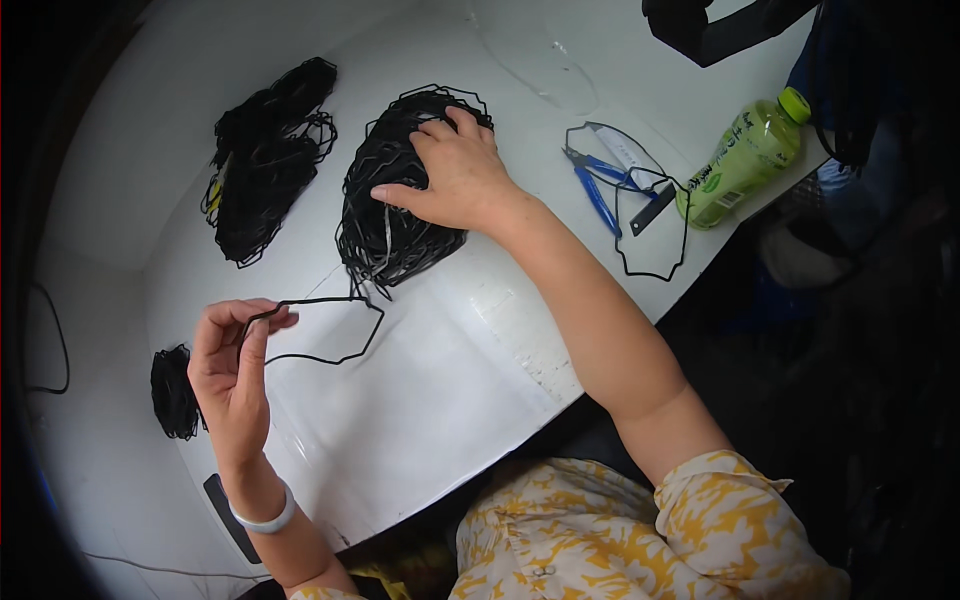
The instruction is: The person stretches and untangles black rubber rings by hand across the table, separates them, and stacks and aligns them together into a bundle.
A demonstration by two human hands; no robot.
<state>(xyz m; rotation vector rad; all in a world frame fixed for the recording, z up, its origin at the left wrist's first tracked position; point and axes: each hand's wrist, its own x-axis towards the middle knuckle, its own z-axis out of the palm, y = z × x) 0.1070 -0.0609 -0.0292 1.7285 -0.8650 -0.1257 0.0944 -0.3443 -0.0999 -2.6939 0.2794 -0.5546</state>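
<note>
My left hand pinches one end of a thin black wire frame, bent into an angular loop, just above the white table. The loop's far end still reaches into a tangled pile of black wire frames in the middle of the table. My right hand lies flat on top of that pile, fingers spread, pressing it down.
A second heap of black frames lies at the far left, and a small black bundle sits by my left wrist. Blue-handled pliers, a single black frame and a green bottle are at the right edge.
</note>
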